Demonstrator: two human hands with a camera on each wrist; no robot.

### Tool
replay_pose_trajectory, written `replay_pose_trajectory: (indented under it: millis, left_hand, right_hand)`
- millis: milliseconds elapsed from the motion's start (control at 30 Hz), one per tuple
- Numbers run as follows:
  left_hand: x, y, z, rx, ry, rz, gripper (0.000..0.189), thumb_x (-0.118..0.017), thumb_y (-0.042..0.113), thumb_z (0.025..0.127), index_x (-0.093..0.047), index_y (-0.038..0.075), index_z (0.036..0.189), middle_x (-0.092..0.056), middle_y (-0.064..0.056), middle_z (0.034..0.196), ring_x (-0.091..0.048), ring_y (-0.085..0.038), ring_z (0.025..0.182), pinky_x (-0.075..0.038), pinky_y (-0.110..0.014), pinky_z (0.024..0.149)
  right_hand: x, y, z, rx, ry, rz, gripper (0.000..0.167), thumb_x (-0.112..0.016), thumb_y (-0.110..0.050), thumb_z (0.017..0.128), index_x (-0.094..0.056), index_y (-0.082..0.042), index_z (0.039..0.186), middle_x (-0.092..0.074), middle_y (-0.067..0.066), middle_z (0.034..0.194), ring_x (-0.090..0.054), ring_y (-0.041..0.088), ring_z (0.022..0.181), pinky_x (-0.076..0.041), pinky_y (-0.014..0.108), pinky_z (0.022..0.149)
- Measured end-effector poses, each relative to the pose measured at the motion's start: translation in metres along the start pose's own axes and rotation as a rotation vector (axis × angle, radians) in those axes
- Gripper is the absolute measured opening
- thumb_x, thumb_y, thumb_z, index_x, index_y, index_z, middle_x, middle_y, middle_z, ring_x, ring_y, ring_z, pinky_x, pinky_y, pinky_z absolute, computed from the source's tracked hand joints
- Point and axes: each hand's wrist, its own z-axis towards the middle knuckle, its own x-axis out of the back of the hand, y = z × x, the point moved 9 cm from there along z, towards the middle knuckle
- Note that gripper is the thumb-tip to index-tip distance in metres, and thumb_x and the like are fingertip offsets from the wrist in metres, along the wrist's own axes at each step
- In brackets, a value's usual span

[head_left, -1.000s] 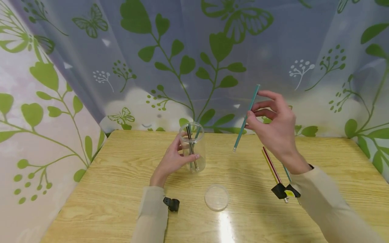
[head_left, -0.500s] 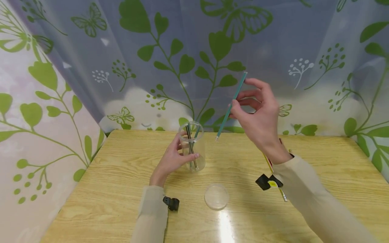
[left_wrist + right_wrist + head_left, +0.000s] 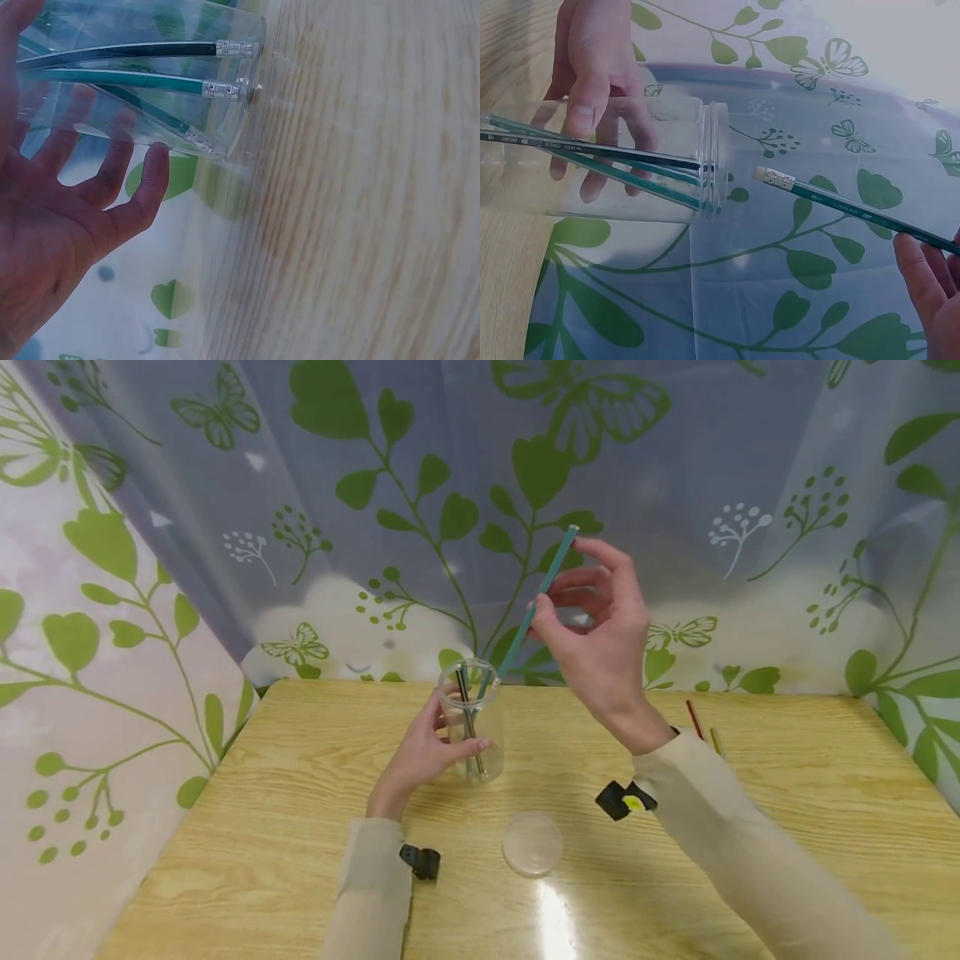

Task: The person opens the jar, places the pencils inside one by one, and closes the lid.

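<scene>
Beside the back of the table, my left hand [image 3: 429,752] grips a clear plastic jar [image 3: 492,727] that stands upright. Several pencils lean inside it; the right wrist view shows a black pencil [image 3: 615,151] and green ones, eraser ends at the jar's bottom. My right hand [image 3: 603,647] pinches a teal-green pencil [image 3: 553,567] between thumb and fingers, tilted with its eraser end down. In the right wrist view this pencil's eraser [image 3: 762,174] is just outside the jar's open mouth [image 3: 717,161], apart from it.
A round clear lid [image 3: 532,845] lies on the wooden table [image 3: 262,860] in front of the jar. Right of it, a red pencil [image 3: 696,720] and a yellow pencil [image 3: 717,741] lie partly hidden by my right sleeve. A leaf-patterned curtain [image 3: 420,593] hangs behind the table.
My right hand has moved left with the teal-green pencil, bringing its eraser end close to the jar's mouth. My left hand and the jar stay in place.
</scene>
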Motion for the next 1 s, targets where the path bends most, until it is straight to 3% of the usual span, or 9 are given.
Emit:
replay_pose_trajectory:
  millis: [167,267,500,733,1000]
  left_hand:
    - [0.0,-0.001,0.0,0.004,-0.004,-0.003,0.086,-0.086,0.025,0.085,-0.035,0.03,0.153,-0.046,-0.008,0.139,-0.05,-0.033,0.139,-0.052,-0.052,0.104]
    - [-0.001,-0.001,0.001,-0.004,-0.009,-0.008,0.088,-0.085,0.025,0.085,-0.033,0.027,0.155,-0.046,-0.01,0.136,-0.05,-0.034,0.139,-0.052,-0.053,0.104]
    - [-0.001,-0.001,0.002,-0.02,-0.005,-0.014,0.083,-0.085,0.026,0.086,-0.035,0.034,0.152,-0.043,0.0,0.154,-0.052,-0.032,0.137,-0.051,-0.053,0.104]
    - [-0.002,0.0,0.002,-0.039,-0.017,-0.023,0.086,-0.085,0.025,0.086,-0.034,0.031,0.155,-0.046,0.0,0.15,-0.052,-0.033,0.137,-0.052,-0.054,0.104]
    - [-0.002,-0.001,0.001,-0.034,-0.021,-0.039,0.084,-0.084,0.026,0.086,-0.035,0.041,0.152,-0.048,0.002,0.149,-0.053,-0.03,0.136,-0.053,-0.052,0.103]
  right_hand:
    - [-0.012,0.004,0.002,0.022,-0.042,-0.075,0.052,-0.067,0.006,0.09,-0.048,0.005,0.138,-0.066,0.011,0.096,-0.07,0.004,0.081,-0.061,0.025,0.064]
    - [-0.019,0.007,0.001,0.03,-0.079,-0.117,0.054,-0.067,0.005,0.09,-0.047,0.002,0.141,-0.065,0.019,0.097,-0.071,0.007,0.082,-0.061,0.026,0.064]
    - [-0.036,0.017,-0.002,0.044,-0.184,-0.186,0.063,-0.067,0.003,0.09,-0.044,-0.004,0.148,-0.065,0.015,0.096,-0.071,0.021,0.08,-0.061,0.027,0.062]
    - [-0.053,0.029,-0.011,0.034,-0.317,-0.223,0.062,-0.067,0.003,0.088,-0.047,-0.008,0.147,-0.066,0.013,0.094,-0.073,0.02,0.08,-0.06,0.025,0.062]
    - [-0.065,0.042,-0.023,-0.047,-0.441,-0.234,0.05,-0.067,0.003,0.089,-0.054,-0.006,0.136,-0.067,0.012,0.094,-0.072,0.02,0.078,-0.062,0.032,0.072]
